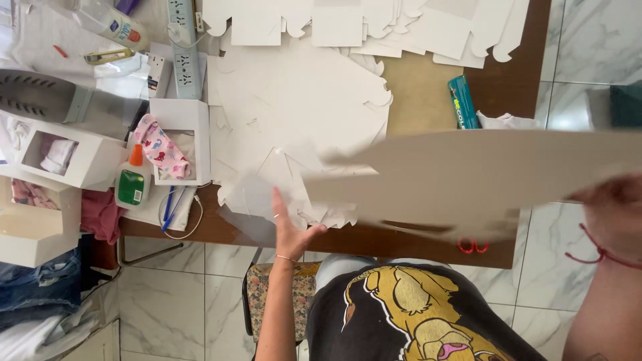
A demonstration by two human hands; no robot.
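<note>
The card sheet (481, 175) is floating in the air, close to the camera, and it is looking a bit blurry. It is a big, pale, flat piece of card. Its long side is running left to right, from near the middle of the picture out to the right edge. The right hand (614, 214) is holding it at its right end. That hand is closed on the edge of the sheet, but it is blurry too, so the fingers are hard to make out. A red string is sitting around that wrist.

The left hand (289, 227) is lower down and to the left of the sheet. It is lying open and flat, fingers straight, on the white cutouts (294, 120) on the table (428, 93). It is not gripping anything. It is just beside the left tip of the sheet, so the left hand is the nearer one to that free end.

Red scissors (471, 246) are peeking out under the sheet at the table's near edge. Further left, a glue bottle (132, 180) with an orange cap is standing beside a small white box (182, 140) with a pink cloth in it. Farther back, a blue-green tube (463, 101) is lying on the table, and more white card shapes are piled at the far end.
</note>
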